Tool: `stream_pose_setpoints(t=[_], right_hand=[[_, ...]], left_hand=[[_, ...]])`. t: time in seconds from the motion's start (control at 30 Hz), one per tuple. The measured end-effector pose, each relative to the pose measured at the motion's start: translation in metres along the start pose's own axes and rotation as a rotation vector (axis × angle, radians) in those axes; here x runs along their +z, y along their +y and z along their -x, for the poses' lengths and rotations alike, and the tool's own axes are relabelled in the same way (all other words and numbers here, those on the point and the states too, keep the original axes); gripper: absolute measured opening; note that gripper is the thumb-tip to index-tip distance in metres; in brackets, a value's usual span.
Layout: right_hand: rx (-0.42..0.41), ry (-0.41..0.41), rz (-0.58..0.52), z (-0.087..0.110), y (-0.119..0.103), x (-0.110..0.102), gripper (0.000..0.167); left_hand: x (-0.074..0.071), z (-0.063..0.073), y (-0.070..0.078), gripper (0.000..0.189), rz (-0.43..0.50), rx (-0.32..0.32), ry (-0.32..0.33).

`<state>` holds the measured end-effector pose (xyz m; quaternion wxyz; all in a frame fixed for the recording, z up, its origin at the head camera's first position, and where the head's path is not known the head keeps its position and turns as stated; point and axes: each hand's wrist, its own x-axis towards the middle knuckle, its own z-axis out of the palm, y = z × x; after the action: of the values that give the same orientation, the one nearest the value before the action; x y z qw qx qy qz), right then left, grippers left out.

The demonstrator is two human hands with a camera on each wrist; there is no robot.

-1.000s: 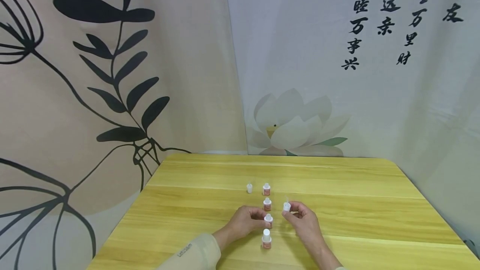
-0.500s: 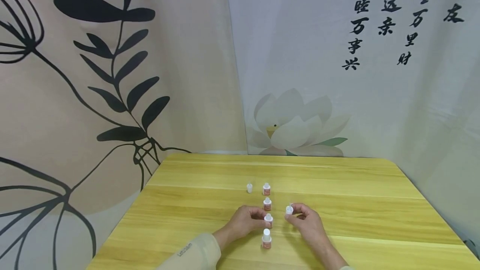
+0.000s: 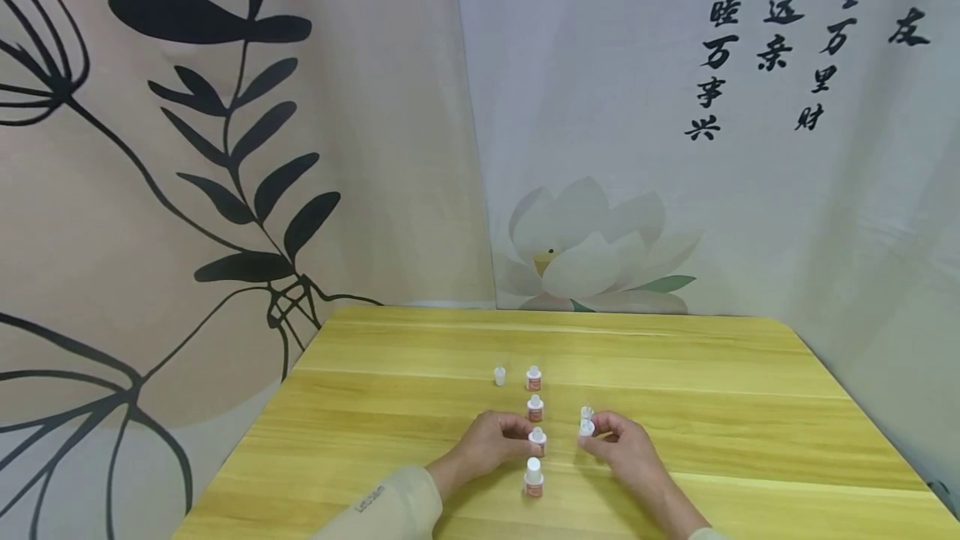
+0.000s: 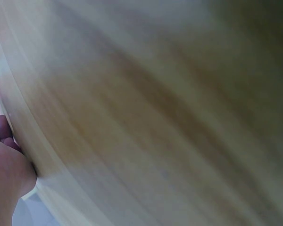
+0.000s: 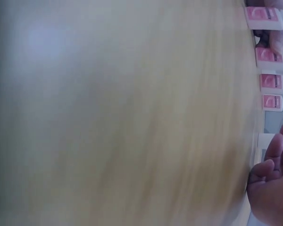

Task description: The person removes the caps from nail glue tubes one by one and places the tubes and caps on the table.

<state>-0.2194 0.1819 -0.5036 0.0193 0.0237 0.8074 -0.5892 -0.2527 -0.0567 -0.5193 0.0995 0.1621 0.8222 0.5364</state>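
My left hand pinches a small white bottle with a pink label and a bare white nozzle, third in a line of bottles. To the right of it, my right hand holds a white cap between thumb and fingers, low over the table. Just behind that cap shows another small white cap. Nearest me in the line is a capped bottle. In the right wrist view, the right fingers curl beside a white cap. Only part of the left hand shows in the left wrist view.
Two more bottles with bare nozzles, a middle one and the farthest one, stand upright behind the held bottle. A loose white cap sits left of the farthest one. All are on a wooden table with a printed curtain behind.
My right hand has moved right and toward me with its cap, and the cap behind it now shows. The left hand stays in place on its bottle.
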Motion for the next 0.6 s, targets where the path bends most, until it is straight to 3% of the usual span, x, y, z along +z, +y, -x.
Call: stream_pose_setpoints(t=[0.37, 0.6], right_hand=[[-0.071, -0.146, 0.126, 0.002, 0.004, -0.011, 0.023], [-0.072, -0.156, 0.157, 0.002, 0.004, -0.013, 0.023]], left_hand=[[-0.002, 0.002, -0.001, 0.014, 0.024, 0.009, -0.013], [-0.001, 0.002, -0.001, 0.013, 0.019, 0.025, -0.007]])
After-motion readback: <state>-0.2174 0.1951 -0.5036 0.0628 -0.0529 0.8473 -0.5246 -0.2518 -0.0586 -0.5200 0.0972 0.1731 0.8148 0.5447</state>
